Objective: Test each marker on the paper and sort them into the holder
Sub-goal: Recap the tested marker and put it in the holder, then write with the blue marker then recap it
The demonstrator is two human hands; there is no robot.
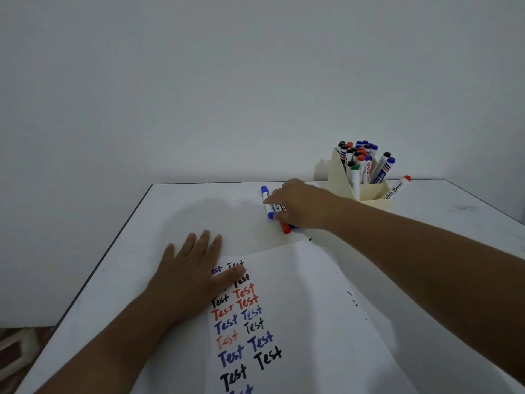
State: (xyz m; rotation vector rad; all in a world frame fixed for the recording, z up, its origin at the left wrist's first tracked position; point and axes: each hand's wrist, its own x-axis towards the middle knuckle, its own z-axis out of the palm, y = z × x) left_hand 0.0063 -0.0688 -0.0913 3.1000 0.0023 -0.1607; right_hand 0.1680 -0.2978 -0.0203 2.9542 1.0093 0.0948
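A white paper (pixel 306 308) covered with "Test" written in black, red and blue lies on the white table (pixel 184 206). My left hand (pixel 190 268) rests flat on the paper's top left corner, fingers straight. My right hand (pixel 301 204) reaches over a few loose markers at the table's middle back, its fingers curled onto them. A blue-capped marker (pixel 266 201) sticks out to its left, and a red-capped marker (pixel 285 227) pokes out below it. The cream holder (pixel 366 189) at the back right is packed with several markers.
One red-capped marker (pixel 397 187) leans out at the holder's right side. A plain wall stands behind the table. The table's left edge runs diagonally at the left, with patterned floor (pixel 17 351) below it. Small black ink spots mark the paper's right part.
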